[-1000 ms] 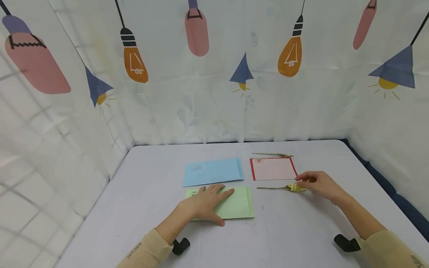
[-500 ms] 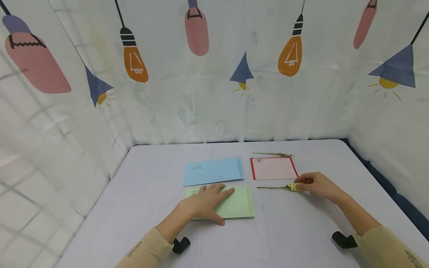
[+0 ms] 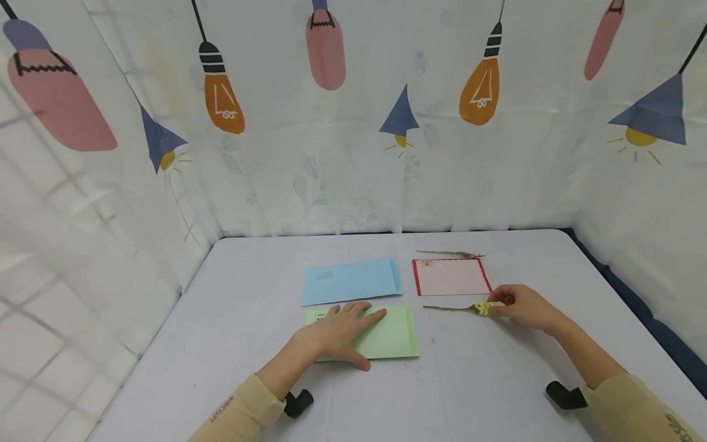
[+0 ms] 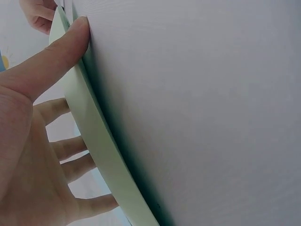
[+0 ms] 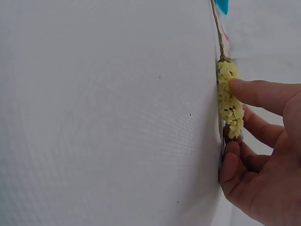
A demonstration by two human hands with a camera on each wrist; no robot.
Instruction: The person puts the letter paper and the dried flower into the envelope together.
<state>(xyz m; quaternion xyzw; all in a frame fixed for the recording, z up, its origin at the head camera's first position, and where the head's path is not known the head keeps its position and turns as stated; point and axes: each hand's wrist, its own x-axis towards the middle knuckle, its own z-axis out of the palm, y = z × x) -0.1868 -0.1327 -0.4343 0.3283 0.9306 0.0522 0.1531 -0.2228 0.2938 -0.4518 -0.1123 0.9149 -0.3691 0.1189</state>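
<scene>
My left hand (image 3: 345,334) lies with spread fingers on a light green envelope (image 3: 394,341), covering its left part. From the left wrist view, the fingertips touch the envelope's face and the thumb (image 4: 61,52) reaches over its near edge. To the right, my right hand (image 3: 527,307) pinches the yellow head of a dried flower sprig (image 3: 482,309) between thumb and fingers. The sprig lies low over the table, its thin stem pointing left. In the right wrist view the thumb presses the blossoms (image 5: 229,94), and the other fingers curl behind and below them.
Behind the green envelope lies a blue envelope (image 3: 350,281). A pink card (image 3: 450,277) with a red border sits behind the sprig, and another thin dried sprig (image 3: 450,253) lies beyond it. White table (image 3: 265,264); printed curtains (image 3: 353,172) enclose it.
My right hand has moved slightly left onto the yellow flower head, and its thumb and fingers have closed on the blossoms. The left hand has stayed on the green envelope.
</scene>
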